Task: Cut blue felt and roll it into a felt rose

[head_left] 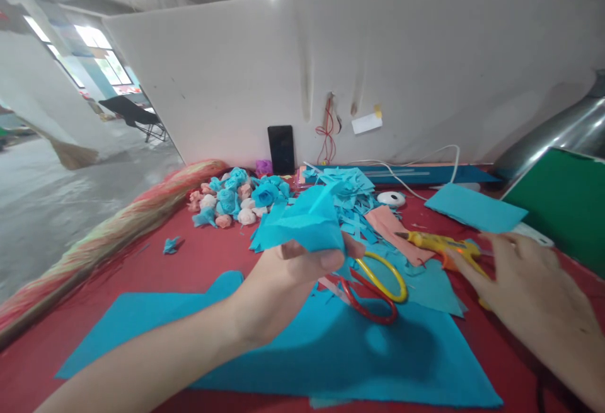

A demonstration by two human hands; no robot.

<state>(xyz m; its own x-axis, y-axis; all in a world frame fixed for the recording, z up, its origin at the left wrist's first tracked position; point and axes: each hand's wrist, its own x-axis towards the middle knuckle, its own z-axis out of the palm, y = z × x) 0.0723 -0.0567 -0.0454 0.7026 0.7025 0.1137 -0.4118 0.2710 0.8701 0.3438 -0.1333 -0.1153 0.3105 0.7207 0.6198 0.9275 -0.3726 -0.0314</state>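
The left hand was in the middle of the frame, and its thumb and fingers pinched a piece of thin blue paper. The paper was bent and stood up above the fingers. The right hand was at the right side of the frame, with its fingers at a yellow glue gun. It was hard to see the fingertips, so no one could tell if they were wrapped around it. The glue gun's nose pointed left, over a strip of pink paper. Scissors with one yellow loop and one red loop sat just right of the left hand. Below them, a big blue sheet lay flat across the bottom of the frame on the red worktop. Left of the middle was a bunch of paper flowers, some blue, some pink and some white. One little blue scrap lay apart from them, nearer the left edge. Behind the held paper was a messy heap of blue bits. A black phone leaned on the pale wall at upper middle.
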